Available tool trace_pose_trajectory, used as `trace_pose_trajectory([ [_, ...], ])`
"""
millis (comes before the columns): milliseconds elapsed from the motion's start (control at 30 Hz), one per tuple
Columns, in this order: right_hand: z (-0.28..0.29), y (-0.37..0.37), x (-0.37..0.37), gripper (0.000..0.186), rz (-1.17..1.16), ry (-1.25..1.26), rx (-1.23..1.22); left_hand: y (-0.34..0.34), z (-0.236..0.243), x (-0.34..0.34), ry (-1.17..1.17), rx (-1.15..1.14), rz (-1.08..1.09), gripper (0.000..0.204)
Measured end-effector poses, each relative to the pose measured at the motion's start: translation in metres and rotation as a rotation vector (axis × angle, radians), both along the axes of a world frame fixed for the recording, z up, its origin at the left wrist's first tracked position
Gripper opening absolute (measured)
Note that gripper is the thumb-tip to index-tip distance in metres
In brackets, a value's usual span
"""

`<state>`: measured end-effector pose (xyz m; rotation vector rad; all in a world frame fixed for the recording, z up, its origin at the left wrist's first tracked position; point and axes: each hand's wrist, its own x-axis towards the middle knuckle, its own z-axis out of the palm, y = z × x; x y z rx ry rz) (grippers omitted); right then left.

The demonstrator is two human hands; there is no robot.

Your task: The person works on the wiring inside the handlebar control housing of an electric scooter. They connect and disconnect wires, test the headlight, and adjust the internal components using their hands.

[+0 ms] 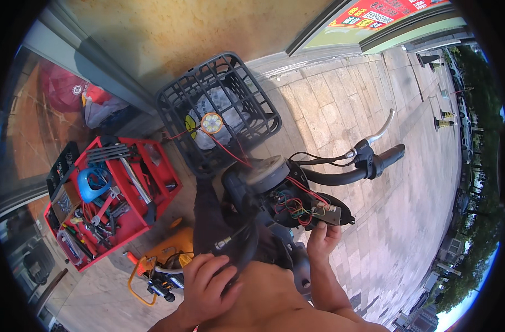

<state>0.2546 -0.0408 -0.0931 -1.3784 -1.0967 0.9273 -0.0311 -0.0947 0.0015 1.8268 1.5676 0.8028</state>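
My left hand (pixel 211 279) is curled round the left end of the black handlebar (pixel 247 243) at the bottom centre. My right hand (pixel 324 243) pinches a small flat grey-brown plate (pixel 329 216) on the right of the scooter's opened front housing (pixel 285 221), where thin coloured wires (pixel 296 207) are bunched. A round grey part (pixel 266 171) sits above them. Red wires run to a small round LED lamp (pixel 212 123) on the black front basket (pixel 169 108). The handlebar's right grip and silver brake lever (pixel 382 124) extend to the upper right.
An open red toolbox (pixel 114 232) full of tools stands at the left, beside a glass door with bags (pixel 64 88) behind it. A yellow portable machine (pixel 169 249) sits below it. Paving (pixel 396 216) runs along a shopfront to distant posts (pixel 443 119), parked vehicles and trees.
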Motion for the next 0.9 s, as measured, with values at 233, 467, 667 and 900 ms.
trace_pose_trajectory([
  [233, 0.001, 0.004, -0.001, 0.031, -0.005, 0.13, -0.006, -0.001, -0.001, 0.002, -0.02, -0.009, 0.005, 0.034],
  [467, 0.001, 0.005, -0.005, 0.031, -0.02, 0.149, 0.022, -0.002, 0.0, 0.003, -0.016, 0.017, 0.018, 0.034],
  [667, 0.003, 0.006, -0.013, 0.025, -0.12, -0.023, 0.047, 0.0, 0.0, 0.001, -0.012, 0.031, 0.008, 0.034],
  [900, 0.001, 0.006, -0.005, 0.015, -0.102, -0.02, -0.044, 0.007, 0.012, -0.005, -0.047, -0.015, -0.033, 0.041],
])
